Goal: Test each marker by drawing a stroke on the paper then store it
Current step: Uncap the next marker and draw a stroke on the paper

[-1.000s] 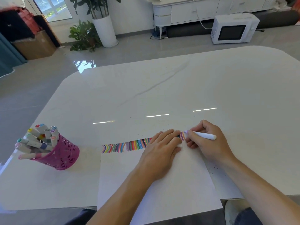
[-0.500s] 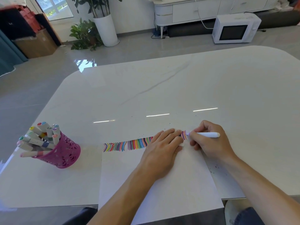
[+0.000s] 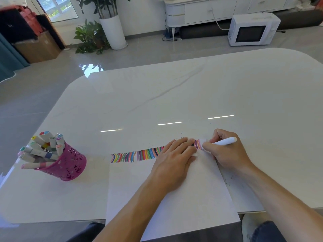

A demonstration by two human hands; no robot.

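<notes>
A new mark joined the row of strokes (image 3: 139, 155) at its right end.
Over the last second the right hand (image 3: 227, 154), fingers pinching the white marker (image 3: 224, 142), had edged right. The tip touched the paper (image 3: 174, 198) just beside the left hand (image 3: 173, 158), whose straight fingers pressed the sheet to the surface (image 3: 174, 102). This marker seemed nearly tested; storing it in the pink cup (image 3: 70, 165), well apart at left, remained.

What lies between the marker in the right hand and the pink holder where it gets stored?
Only the left hand, pressing on the paper, lies in the path of the marker; beyond that hand, nothing stands before the pink holder.
</notes>
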